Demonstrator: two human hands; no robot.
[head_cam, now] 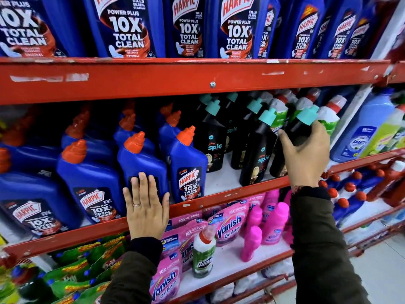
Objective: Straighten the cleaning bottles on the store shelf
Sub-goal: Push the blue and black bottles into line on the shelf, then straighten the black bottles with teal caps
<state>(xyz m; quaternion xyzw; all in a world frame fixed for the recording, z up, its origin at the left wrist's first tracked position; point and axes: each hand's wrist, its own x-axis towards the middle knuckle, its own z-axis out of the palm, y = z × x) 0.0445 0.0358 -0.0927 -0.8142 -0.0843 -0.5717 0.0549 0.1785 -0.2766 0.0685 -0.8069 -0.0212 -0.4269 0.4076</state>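
Observation:
On the middle red shelf (230,191) stand rows of blue Harpic bottles with orange caps and, to their right, black Spic bottles with teal caps. My left hand (146,207) lies flat, fingers apart, against the front label of one blue Harpic bottle (140,163) at the shelf's front edge. My right hand (304,154) wraps around the neck of the rightmost front black Spic bottle (295,130), just under its teal cap (308,116). That bottle leans left towards a second black Spic bottle (258,150).
The shelf above carries large blue Harpic bottles (127,25). White-green bottles with red caps (326,115) stand behind the Spic row. Below are pink Vanish pouches (228,222), pink bottles (274,222) and a Domex bottle (202,253). The neighbouring rack at right holds a light-blue bottle (366,128).

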